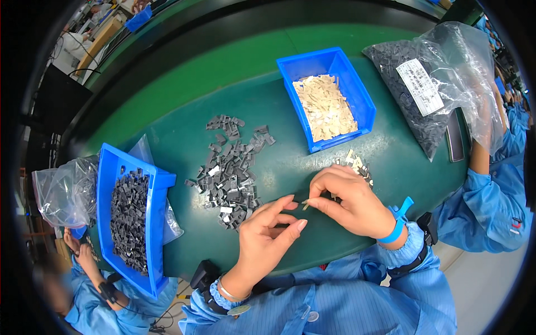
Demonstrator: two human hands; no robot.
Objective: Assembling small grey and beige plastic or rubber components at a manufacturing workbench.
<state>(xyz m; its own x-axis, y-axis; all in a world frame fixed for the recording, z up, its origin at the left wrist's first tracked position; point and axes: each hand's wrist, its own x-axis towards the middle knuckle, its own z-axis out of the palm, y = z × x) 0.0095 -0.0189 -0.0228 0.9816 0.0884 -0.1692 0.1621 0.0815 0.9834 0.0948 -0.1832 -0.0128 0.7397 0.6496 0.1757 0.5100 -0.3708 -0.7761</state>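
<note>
My right hand (353, 202) pinches a small cream-coloured strip (305, 206) between thumb and fingertips. Close beside it, my left hand (265, 237) has its thumb and fingers apart, with nothing visible between them; its index fingertip is near the strip. Beyond my left hand spreads a loose pile of small dark grey plastic pieces (237, 176), a few white ones among them. Partly hidden behind my right hand lies a small heap of cream and dark pieces (357, 162).
A blue bin (365, 109) of cream strips stands at the far side. At left, another blue bin (167, 178) holds dark pieces. A labelled clear bag (402, 84) of dark parts lies far right, beside a phone (455, 137). People in blue sit on both sides.
</note>
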